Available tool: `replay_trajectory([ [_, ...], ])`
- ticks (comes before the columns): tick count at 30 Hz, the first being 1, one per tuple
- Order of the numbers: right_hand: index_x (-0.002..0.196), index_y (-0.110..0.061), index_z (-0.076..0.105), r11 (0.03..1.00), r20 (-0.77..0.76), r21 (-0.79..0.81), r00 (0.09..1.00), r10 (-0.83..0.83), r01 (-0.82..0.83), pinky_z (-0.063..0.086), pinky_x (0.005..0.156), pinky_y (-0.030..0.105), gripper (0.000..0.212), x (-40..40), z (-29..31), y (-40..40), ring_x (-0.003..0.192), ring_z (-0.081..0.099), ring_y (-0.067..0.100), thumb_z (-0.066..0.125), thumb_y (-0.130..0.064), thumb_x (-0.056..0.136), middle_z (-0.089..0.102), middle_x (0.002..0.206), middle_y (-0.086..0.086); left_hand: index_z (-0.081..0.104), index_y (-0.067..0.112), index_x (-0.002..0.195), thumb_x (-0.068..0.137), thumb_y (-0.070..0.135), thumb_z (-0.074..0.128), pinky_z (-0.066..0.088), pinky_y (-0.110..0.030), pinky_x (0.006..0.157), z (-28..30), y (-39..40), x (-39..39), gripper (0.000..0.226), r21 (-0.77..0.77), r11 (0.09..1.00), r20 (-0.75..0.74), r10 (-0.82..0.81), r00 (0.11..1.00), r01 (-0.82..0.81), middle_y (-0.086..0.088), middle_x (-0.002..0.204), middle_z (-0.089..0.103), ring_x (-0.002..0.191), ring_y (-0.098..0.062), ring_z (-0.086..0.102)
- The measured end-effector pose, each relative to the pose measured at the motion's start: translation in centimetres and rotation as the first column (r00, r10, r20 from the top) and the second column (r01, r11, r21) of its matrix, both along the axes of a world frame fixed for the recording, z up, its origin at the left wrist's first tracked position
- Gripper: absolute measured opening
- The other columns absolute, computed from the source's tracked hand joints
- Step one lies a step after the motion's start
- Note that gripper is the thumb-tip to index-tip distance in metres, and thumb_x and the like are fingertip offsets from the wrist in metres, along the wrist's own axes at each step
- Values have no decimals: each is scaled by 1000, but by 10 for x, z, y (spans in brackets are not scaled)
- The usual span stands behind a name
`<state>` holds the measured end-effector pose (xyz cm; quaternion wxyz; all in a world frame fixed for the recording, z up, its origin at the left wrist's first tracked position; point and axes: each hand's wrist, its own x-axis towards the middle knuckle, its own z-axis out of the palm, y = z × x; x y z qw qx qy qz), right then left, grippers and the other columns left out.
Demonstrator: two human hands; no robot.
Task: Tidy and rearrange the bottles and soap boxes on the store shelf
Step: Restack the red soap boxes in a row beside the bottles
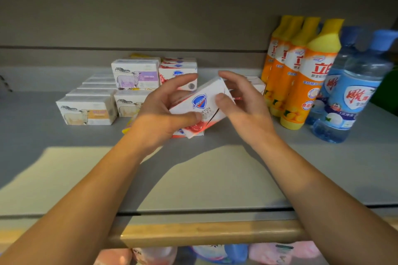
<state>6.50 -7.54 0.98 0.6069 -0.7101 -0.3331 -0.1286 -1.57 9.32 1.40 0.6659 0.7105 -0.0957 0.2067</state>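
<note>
Head view: left hand [163, 112] and right hand [241, 101] both pinch white-red cardboard soap box [202, 103], tilted above grey shelf [215, 178]. Level it, then align w/ matching stack [178, 73].

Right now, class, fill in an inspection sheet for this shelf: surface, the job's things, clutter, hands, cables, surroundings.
Surface: grey shelf with a wooden front edge.
Job's things: white Safeguard box held tilted above the shelf; sheep boxes in rows on the left; Safeguard stack behind; orange bottles and blue bottles upright on the right.
Clutter: a yellow packet partly hidden under the left hand.
Hands: left hand and right hand both grip the held box.
Cables: nothing seen.
Surroundings: grey back panel; blurred pink and blue goods on the shelf below.
</note>
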Motion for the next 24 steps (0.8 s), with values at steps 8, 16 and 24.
replay_trajectory([
  [8, 106, -30, 59, 963, -12, -268, 1000, -17, 14, 49, 74, 11, 40, 9, 6, -19, 94, 60, -5, 83, -24, 74, 65, 101, -18, 60, 24, 106, 65, 5, 81, 59, -47, 74, -5, -12, 6, 50, 118, 963, 92, 233, 968, -243, -8, 100, 71, 87, -20, 71],
  [16, 122, -28, 63, 888, 188, -433, 979, -77, 153, 45, 93, 23, 44, 14, 18, -32, 110, 56, 9, 76, -21, 80, 59, 115, -15, 62, 26, 114, 70, 24, 78, 58, -42, 82, -10, -16, 7, 47, 145, 948, 147, 261, 954, -282, 1, 104, 71, 92, -17, 70],
  [24, 138, -24, 51, 552, 274, -697, 881, -385, 458, 41, 103, 35, 49, 51, -6, -52, 128, 49, 27, 65, -20, 91, 48, 144, 5, 71, 17, 110, 78, 29, 74, 36, -25, 89, -18, -5, 18, 34, 652, 551, 272, 471, 839, -520, -10, 107, 70, 107, -32, 57],
])
